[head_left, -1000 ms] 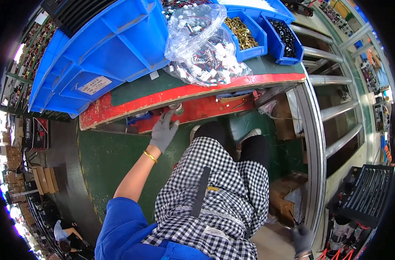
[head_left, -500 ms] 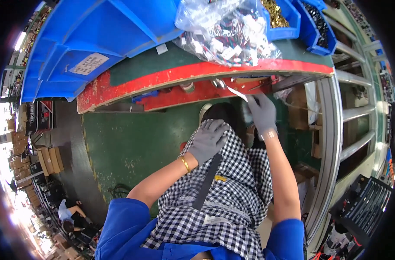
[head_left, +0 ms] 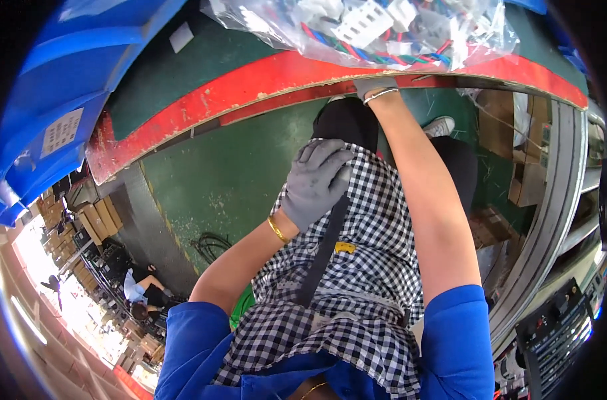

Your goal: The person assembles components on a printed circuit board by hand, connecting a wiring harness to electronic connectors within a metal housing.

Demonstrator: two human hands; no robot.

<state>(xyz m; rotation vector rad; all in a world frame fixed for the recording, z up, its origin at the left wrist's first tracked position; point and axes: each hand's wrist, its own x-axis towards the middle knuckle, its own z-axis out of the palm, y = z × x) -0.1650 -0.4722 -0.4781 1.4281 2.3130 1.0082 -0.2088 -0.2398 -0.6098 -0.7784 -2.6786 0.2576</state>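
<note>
My left hand, in a grey glove, lies on the black-and-white checked apron over my thigh. Its fingers are stretched out and hold nothing. My right hand, also gloved in grey, reaches beneath the red front edge of the workbench. Only the back of that glove near the wrist shows; the fingers, and anything in them, are hidden under the bench top. Above it, on the bench, a clear plastic bag holds white connectors and coloured wires, and overhangs the edge slightly.
A big blue plastic bin stands on the bench's left part. Grey metal framing and cardboard boxes are to the right. Cables lie on the green floor. Far left, another person sits among boxes.
My right hand has moved forward under the bench, and the white strip at its fingers is out of sight. My left hand stays on my thigh. The view has moved closer to the bench.
</note>
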